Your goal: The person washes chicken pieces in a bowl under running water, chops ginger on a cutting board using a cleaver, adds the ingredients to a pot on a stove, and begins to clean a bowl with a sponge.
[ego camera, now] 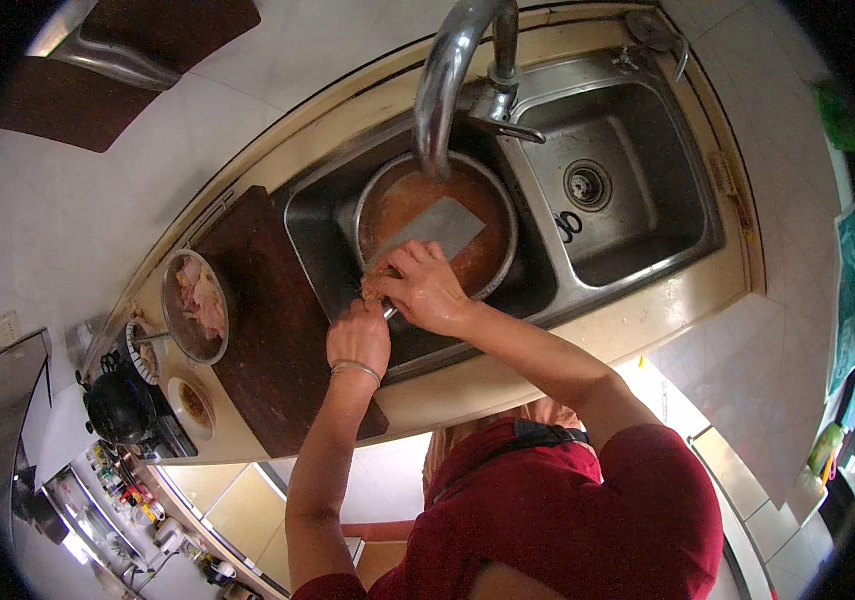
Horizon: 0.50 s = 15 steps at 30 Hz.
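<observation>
My left hand (359,339), with a bangle on its wrist, is closed around the handle end of a metal cleaver (446,225). The broad blade lies over a round metal basin (510,259) of reddish-brown liquid in the left sink bowl. My right hand (418,289) bends over the near end of the blade and its handle, fingers curled against it. A small yellowish-brown bit shows between the two hands; what it is I cannot tell. The fingers hide most of the handle.
Above the basin arches a metal faucet (442,97). Black-handled scissors (568,225) lie in the right sink bowl (645,255). Left of the sink are a dark cutting board (270,337), a metal strainer or pan of raw meat (202,300), a small bowl (191,405) and a black pot (119,405).
</observation>
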Motion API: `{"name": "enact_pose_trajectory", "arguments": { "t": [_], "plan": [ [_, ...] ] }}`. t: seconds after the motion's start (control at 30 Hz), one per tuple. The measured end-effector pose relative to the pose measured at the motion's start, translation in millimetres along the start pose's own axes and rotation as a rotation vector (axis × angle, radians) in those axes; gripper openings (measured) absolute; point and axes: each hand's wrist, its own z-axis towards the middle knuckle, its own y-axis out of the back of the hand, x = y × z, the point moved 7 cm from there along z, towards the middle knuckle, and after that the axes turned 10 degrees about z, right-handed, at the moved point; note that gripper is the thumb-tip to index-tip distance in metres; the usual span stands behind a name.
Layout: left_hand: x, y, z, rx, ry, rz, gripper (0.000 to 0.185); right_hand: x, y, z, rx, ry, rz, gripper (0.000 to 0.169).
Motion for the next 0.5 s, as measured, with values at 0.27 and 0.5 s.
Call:
{"name": "enact_pose_trajectory", "arguments": {
  "t": [0.27, 0.5],
  "plan": [
    [-3.7, -7.5, -12.0, 0.027, 0.042, 0.022, 0.006, -107.3, 25.9, -13.8, -0.054, -0.182, -0.233, 0.021],
    [4.8, -2.8, -17.9, -0.054, 0.081, 0.033, 0.005, -65.6, 12.0, -17.7, 0.020, -0.013, -0.111, 0.024]
  ]
}}
